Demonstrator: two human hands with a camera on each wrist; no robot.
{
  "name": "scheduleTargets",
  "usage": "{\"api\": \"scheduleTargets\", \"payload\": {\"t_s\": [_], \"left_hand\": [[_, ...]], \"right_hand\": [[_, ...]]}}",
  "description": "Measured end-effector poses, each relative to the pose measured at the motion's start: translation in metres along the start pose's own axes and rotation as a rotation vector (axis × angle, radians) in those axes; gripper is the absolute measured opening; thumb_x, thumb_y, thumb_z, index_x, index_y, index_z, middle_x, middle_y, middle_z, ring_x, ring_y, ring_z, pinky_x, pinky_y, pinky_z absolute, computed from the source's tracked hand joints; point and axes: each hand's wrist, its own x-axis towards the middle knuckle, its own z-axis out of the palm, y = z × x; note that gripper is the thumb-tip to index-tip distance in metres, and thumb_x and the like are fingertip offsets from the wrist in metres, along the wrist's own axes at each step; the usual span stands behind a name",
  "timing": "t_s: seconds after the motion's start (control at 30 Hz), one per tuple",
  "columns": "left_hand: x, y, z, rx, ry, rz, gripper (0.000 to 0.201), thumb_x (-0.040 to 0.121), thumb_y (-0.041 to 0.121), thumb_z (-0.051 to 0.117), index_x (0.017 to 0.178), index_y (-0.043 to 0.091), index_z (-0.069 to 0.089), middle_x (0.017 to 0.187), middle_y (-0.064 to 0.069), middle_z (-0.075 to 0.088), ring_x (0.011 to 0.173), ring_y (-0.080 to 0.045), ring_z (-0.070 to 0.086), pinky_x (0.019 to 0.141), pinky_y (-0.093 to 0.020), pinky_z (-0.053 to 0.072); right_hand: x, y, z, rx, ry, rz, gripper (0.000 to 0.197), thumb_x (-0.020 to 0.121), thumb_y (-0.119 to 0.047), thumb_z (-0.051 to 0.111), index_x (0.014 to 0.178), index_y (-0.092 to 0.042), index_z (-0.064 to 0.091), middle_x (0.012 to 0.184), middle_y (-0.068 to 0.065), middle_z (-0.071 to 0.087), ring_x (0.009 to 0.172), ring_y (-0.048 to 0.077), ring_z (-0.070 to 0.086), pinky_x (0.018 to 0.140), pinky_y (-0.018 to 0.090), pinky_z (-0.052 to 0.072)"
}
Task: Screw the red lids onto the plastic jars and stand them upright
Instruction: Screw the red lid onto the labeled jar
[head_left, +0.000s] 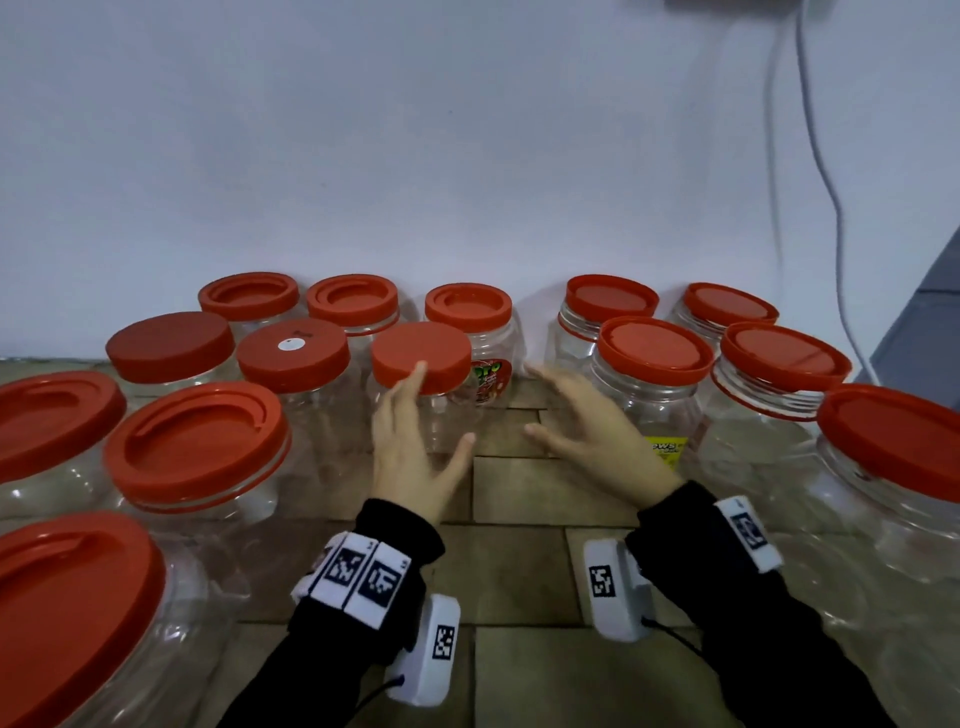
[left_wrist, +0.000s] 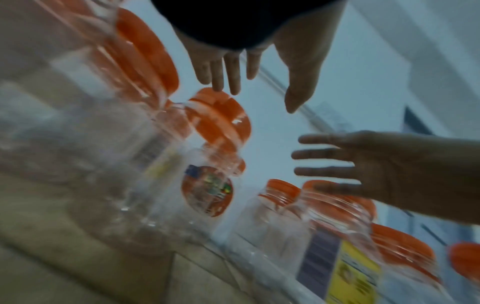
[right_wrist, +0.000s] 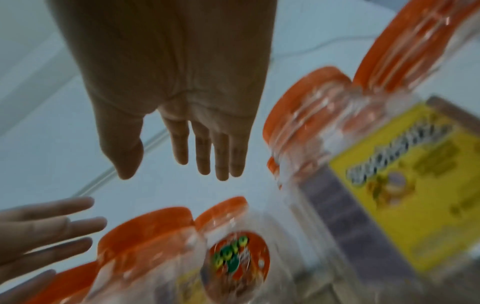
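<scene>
Brown tiles on the counter (head_left: 519, 561) are carrying clear jars with red lids. Both grips, left hand (head_left: 410, 457) and right hand (head_left: 597, 436), are spreading open, holding nothing.

Every clear jar (head_left: 332, 415) has a red lid (head_left: 422, 356), one lid (head_left: 292, 352) with a white dot. Labels are yellow (head_left: 666, 450) or red-green (head_left: 491, 382); the sleeves (head_left: 769, 613) are black, the wrist tags (head_left: 363, 574) black-and-white checked, the floor tiles (head_left: 519, 582) brown.

A plain pale wall (head_left: 415, 130) rises behind a surface of tan rectangular tiles (head_left: 519, 582) with dark joints; a white cable (head_left: 821, 156) hangs down the wall at right, beside a grey edge (head_left: 930, 312)
</scene>
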Motion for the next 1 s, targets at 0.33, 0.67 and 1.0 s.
{"api": "scheduleTargets", "payload": {"t_s": [0.33, 0.67, 1.0], "left_hand": [[0.037, 0.028, 0.107, 0.015, -0.554, -0.077, 0.095, 0.076, 0.035, 0.07, 0.143, 0.015, 0.006, 0.15, -0.014, 0.015, 0.138, -0.026, 0.012, 0.111, -0.039, 0.017], [0.052, 0.036, 0.16, -0.183, -0.55, -0.27, 0.128, 0.053, 0.029, 0.086, 0.143, 0.023, -0.004, 0.151, -0.008, 0.013, 0.136, -0.025, 0.021, 0.111, -0.04, 0.024], [0.027, 0.035, 0.126, -0.163, -0.512, -0.226, 0.127, 0.047, 0.026, 0.089, 0.142, 0.014, 0.006, 0.146, -0.011, 0.019, 0.135, -0.025, 0.022, 0.109, -0.037, 0.028]], "right_hand": [[-0.017, 0.039, -0.068, -0.268, 0.261, 0.131, 0.061, 0.081, -0.012, 0.068, 0.136, -0.018, 0.04, 0.14, 0.005, 0.036, 0.131, 0.016, 0.032, 0.1, 0.009, 0.017], [-0.015, 0.065, -0.066, -0.34, 0.323, 0.175, 0.044, 0.079, -0.017, 0.069, 0.119, -0.019, 0.053, 0.126, 0.002, 0.047, 0.121, 0.022, 0.042, 0.104, 0.048, 0.034], [-0.021, 0.036, -0.065, -0.237, 0.535, 0.023, 0.023, 0.083, -0.011, 0.065, 0.106, -0.008, 0.06, 0.104, 0.003, 0.059, 0.093, 0.013, 0.053, 0.084, 0.008, 0.038]]}}
